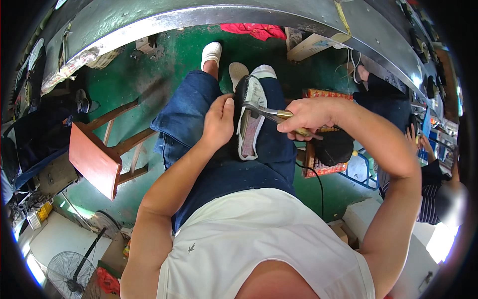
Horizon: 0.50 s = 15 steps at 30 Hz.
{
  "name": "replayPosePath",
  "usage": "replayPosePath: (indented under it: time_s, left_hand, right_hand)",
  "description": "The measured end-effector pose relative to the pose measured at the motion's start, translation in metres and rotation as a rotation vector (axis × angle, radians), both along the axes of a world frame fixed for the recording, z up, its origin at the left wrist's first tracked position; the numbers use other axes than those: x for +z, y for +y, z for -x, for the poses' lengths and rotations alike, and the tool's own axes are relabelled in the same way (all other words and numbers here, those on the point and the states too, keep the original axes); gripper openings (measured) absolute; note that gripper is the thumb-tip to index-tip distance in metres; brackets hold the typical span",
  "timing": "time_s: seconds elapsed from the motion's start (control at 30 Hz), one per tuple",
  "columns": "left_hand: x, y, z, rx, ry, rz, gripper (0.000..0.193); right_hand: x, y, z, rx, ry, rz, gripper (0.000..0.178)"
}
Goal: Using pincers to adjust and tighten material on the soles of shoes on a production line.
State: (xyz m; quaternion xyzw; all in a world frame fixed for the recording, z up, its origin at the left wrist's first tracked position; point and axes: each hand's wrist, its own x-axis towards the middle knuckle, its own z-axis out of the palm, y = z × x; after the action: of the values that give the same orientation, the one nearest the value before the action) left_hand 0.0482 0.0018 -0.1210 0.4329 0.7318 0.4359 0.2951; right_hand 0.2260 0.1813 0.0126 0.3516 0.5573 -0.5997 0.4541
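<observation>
A shoe upper on a last (pixel 249 119), black-edged with a white and pinkish underside, rests sole-up on my lap over blue jeans. My left hand (pixel 219 122) grips its left side, thumb along the black edge. My right hand (pixel 306 115) is closed on the handles of a metal pincer tool (pixel 264 112). The tool's head sits on the shoe near its toe end.
A wooden stool (pixel 99 154) stands on the green floor at my left. A curved metal workbench edge (pixel 209 17) arcs across the top. A red crate (pixel 323 167) and a black cable (pixel 316 182) lie at my right. Another person (pixel 433 184) sits far right. A fan (pixel 67 269) stands lower left.
</observation>
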Motion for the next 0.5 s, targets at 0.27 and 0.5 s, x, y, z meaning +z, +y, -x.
replayPosePath:
  time_s: [0.27, 0.5]
  left_hand:
    - [-0.043, -0.008, 0.006, -0.300, -0.579, 0.010, 0.056]
    - [-0.039, -0.004, 0.004, -0.292, -0.703, -0.041, 0.067]
  right_hand:
    - [-0.004, 0.027, 0.027, 0.754, 0.320, -0.625, 0.030]
    - [-0.111, 0.056, -0.017, 0.527, 0.870, -0.678, 0.023]
